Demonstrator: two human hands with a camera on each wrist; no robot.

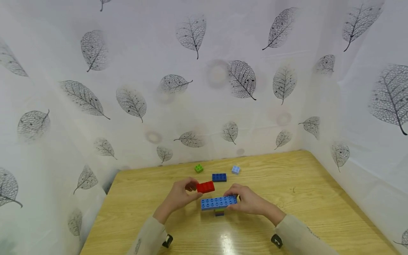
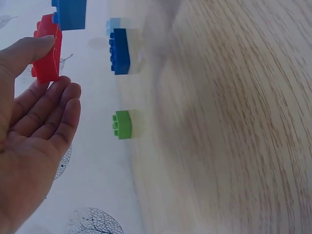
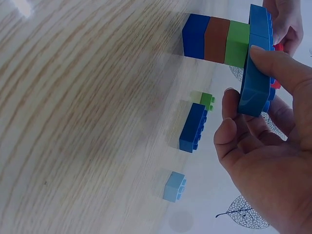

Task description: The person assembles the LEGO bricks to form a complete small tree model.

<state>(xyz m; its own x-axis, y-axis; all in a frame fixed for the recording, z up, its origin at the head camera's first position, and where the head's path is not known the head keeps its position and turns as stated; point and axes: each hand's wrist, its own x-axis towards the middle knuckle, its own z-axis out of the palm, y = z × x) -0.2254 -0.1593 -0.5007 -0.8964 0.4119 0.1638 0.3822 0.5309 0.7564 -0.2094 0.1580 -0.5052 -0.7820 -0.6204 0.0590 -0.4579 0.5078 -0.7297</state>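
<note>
My left hand (image 1: 179, 195) pinches a red toy building brick (image 1: 206, 186) between thumb and fingers, just behind a small tower. Two medium-blue bricks (image 1: 211, 203) lie end to end across the tower's top, studs up. With thumb and fingertips, my right hand (image 1: 250, 202) grips the right-hand one near its outer end. In the right wrist view the tower's column shows a dark blue brick (image 3: 196, 36) at the base, a brown brick (image 3: 217, 40) above it, then a green brick (image 3: 237, 45) under the blue pair. Fingers hide part of the red brick's left end.
Behind the hands on the wooden table (image 1: 271, 180) are a dark blue brick (image 1: 219, 177), a small lime green brick (image 1: 199, 168) and a small light blue brick (image 1: 236, 170). A white curtain (image 1: 204, 106) printed with leaves stands along the table's back and sides.
</note>
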